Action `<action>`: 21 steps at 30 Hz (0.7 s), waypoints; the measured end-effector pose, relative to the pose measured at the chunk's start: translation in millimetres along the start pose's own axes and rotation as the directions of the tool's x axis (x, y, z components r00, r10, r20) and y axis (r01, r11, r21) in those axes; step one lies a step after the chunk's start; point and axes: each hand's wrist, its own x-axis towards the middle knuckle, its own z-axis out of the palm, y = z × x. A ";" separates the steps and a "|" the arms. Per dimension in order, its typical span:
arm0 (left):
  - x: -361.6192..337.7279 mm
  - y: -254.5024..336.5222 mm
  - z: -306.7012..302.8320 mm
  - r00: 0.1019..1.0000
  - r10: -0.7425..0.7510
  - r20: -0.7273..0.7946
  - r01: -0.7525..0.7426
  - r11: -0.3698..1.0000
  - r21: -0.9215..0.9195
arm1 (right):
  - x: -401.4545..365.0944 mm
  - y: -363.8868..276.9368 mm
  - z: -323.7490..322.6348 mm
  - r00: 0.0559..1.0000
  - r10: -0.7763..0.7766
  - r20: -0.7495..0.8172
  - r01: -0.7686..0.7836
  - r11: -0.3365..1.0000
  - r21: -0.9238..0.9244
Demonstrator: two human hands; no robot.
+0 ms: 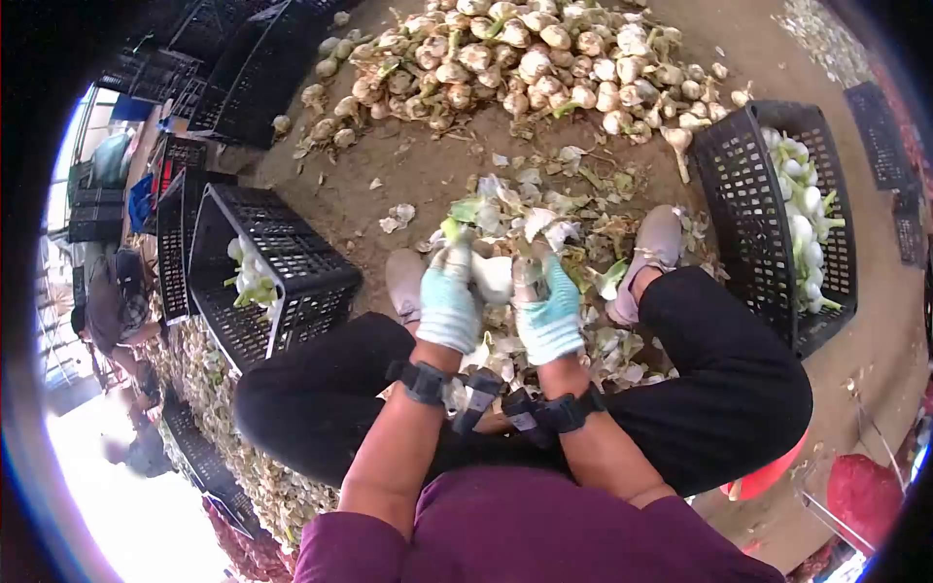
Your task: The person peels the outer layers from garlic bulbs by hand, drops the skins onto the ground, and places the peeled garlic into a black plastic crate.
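A whitish garlic bulb (494, 279) sits between my two gloved hands, above the litter of skins between my shoes. My left hand (450, 296) is closed around the bulb, and a green stem end (451, 229) pokes out above its fingers. Close on the bulb's other side is my right hand (546, 309), its fingers curled and pressed together. Whatever they grip is blurred and partly hidden. Peeled garlic skins (530, 209) lie scattered on the ground just beyond both hands.
A large heap of unpeeled garlic (515, 63) lies ahead. Black crates with peeled bulbs stand on both sides, a left crate (301, 233) and a right crate (743, 209). More crates (248, 78) are stacked at far left, where another person (117, 301) is. A red object (865, 500) lies at lower right.
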 end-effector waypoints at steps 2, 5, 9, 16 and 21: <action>-3.9 -14.2 7.9 0.991 0.106 0.079 -0.126 0.940 0.318 | 5.2 2.9 7.1 0.990 -0.085 -0.116 0.068 0.988 -0.140; -7.6 -16.0 13.0 0.990 0.053 0.131 -0.092 0.948 0.306 | 11.3 0.4 3.7 0.982 0.092 -0.162 -0.060 0.979 0.194; -10.5 -8.5 6.5 0.987 -0.046 0.154 -0.014 0.930 0.367 | 20.3 15.3 -0.2 0.973 0.192 -0.126 -0.160 0.960 0.230; -20.6 4.1 -3.3 0.916 -0.286 0.282 0.257 0.957 0.134 | 36.3 35.9 -15.3 0.920 0.336 -0.202 -0.327 0.942 0.080; -4.2 6.7 -16.0 0.885 -0.349 0.307 0.434 0.857 -0.277 | 33.2 38.6 -23.6 0.911 0.277 -0.305 -0.253 0.960 0.117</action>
